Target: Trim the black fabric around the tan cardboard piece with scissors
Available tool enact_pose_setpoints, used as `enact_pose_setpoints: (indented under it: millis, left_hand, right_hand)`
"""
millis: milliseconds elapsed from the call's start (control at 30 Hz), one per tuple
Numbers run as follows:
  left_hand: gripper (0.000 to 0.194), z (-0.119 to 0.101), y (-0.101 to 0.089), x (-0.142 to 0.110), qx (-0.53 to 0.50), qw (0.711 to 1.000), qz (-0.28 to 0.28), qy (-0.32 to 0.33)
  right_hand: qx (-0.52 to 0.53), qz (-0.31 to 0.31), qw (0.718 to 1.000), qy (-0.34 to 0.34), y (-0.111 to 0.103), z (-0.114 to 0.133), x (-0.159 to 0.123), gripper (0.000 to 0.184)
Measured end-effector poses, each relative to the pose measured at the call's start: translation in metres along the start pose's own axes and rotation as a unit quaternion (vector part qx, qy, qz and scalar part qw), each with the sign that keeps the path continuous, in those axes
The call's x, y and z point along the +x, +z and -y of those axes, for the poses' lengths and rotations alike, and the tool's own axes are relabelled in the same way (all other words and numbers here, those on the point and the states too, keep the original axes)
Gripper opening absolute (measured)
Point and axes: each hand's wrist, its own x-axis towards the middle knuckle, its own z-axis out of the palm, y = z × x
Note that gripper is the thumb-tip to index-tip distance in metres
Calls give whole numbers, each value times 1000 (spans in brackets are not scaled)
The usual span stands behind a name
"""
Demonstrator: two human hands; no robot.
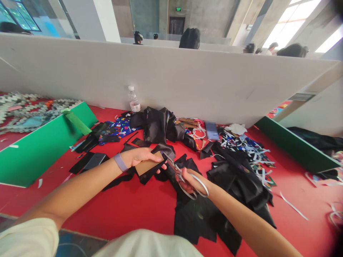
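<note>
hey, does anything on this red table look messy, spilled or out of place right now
Yes. Black fabric offcuts and thin white strips lie scattered loose across the red table. Otherwise the left hand holds a brown card with black cloth, the right hand scissors; the water bottle stands upright.

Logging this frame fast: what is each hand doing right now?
Left hand: closed on a brown card piece backed with black fabric.
Right hand: closed in the handles of scissors, blades at the card.
</note>
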Motion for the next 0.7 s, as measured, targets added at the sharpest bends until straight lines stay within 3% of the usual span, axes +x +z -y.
enact_pose_setpoints:
  millis: [700]
  left_hand:
    - [34,-2,4,-4,31,1000,-7,0]
  right_hand:
    - [-21,23,999,-13,0,4,-3,68]
